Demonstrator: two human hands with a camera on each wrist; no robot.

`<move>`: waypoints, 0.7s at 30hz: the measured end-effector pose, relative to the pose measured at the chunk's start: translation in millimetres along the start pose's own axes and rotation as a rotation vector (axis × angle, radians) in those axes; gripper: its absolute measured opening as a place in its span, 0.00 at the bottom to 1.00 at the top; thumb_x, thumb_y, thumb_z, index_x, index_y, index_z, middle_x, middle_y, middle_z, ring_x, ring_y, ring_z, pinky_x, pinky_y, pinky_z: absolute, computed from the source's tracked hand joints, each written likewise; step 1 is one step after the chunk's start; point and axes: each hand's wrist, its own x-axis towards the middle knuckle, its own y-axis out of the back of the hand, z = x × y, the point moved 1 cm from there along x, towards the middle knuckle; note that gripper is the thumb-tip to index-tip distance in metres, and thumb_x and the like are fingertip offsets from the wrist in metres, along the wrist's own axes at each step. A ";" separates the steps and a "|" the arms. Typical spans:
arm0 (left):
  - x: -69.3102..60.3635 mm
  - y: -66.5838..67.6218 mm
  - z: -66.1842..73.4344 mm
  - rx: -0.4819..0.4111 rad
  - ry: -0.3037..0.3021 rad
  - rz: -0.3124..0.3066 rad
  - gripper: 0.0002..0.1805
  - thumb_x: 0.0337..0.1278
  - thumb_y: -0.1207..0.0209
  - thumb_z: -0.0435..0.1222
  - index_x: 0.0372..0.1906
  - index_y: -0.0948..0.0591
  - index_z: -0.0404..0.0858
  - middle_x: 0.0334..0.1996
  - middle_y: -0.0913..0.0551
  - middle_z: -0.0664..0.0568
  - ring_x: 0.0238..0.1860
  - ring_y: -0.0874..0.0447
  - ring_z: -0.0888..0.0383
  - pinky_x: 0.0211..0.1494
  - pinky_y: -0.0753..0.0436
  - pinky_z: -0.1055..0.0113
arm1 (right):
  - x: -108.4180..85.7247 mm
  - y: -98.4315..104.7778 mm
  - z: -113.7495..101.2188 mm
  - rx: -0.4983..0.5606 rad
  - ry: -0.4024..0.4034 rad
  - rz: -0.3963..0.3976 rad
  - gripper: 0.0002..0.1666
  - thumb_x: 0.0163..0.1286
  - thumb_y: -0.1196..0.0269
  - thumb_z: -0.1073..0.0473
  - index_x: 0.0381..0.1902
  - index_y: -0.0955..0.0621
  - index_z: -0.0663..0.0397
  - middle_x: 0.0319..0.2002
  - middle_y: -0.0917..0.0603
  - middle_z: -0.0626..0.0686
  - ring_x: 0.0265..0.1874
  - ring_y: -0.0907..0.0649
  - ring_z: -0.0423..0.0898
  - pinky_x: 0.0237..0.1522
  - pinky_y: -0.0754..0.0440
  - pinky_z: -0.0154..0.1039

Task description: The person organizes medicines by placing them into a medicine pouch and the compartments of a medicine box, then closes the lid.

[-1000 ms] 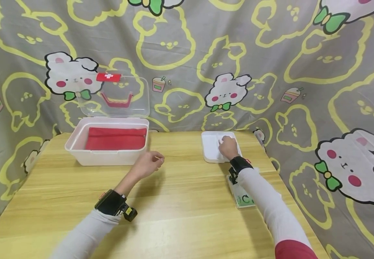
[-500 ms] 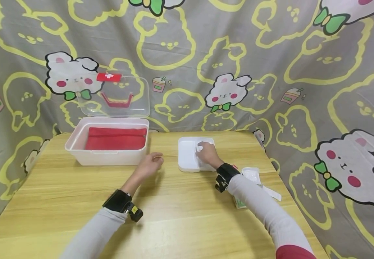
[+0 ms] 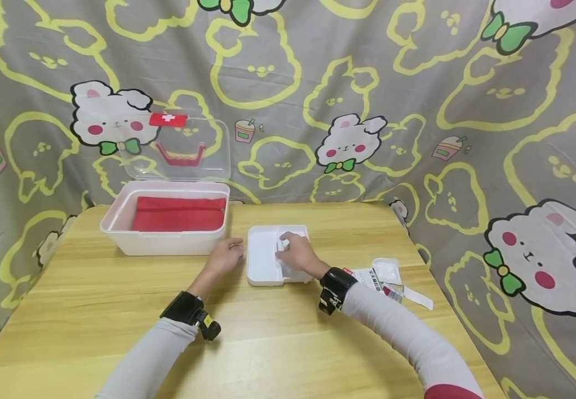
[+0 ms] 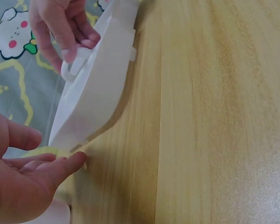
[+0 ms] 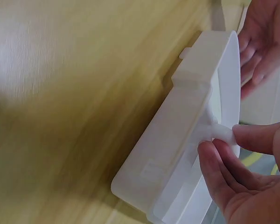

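A shallow white tray [image 3: 262,257] with a raised handle [image 5: 224,134] in its middle is at the centre of the table. My right hand [image 3: 299,256] pinches this handle between thumb and fingers, which shows in both wrist views. The tray's inside is partly hidden behind that hand. Just left of the tray is my left hand [image 3: 225,257], its fingers loosely extended and holding nothing. In the left wrist view its fingertips [image 4: 77,160] lie close to the tray's end; whether they touch it I cannot tell.
At the left stands a white box [image 3: 168,243] with a red zipped pouch [image 3: 180,215] inside and its clear lid [image 3: 213,149] raised. On the right lie a printed carton [image 3: 365,277], a clear-wrapped white packet [image 3: 386,271] and a white strip [image 3: 418,297]. A patterned curtain [image 3: 288,183] surrounds the table.
My right hand has brought the white tray from the back right leftward and nearer to me. This uncovers the packages at the right. My left hand has shifted slightly and stays beside the box.
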 end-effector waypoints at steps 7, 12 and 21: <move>1.9 2.8 -1.7 0.032 0.001 -0.001 0.25 0.71 0.50 0.34 0.67 0.26 0.25 0.63 0.21 0.32 0.63 0.21 0.41 0.68 0.23 0.49 | -7.1 -8.2 -7.7 0.031 0.019 -0.046 0.29 0.65 0.31 0.63 0.62 0.25 0.68 0.33 0.12 0.59 0.27 0.14 0.45 0.30 0.16 0.35; 1.3 5.5 -4.3 0.059 -0.019 -0.014 0.25 0.70 0.50 0.33 0.67 0.26 0.26 0.65 0.22 0.34 0.70 0.28 0.39 0.74 0.30 0.47 | -8.7 -11.5 -6.1 0.039 0.013 -0.050 0.29 0.66 0.31 0.62 0.62 0.25 0.67 0.33 0.12 0.58 0.27 0.14 0.45 0.30 0.16 0.34; 0.1 5.3 -13.3 0.021 0.020 -0.023 0.25 0.69 0.46 0.34 0.67 0.25 0.28 0.65 0.23 0.34 0.70 0.29 0.39 0.72 0.27 0.47 | -11.8 -12.1 -6.9 0.024 0.005 -0.057 0.29 0.66 0.31 0.60 0.61 0.24 0.66 0.33 0.12 0.58 0.26 0.15 0.44 0.29 0.17 0.34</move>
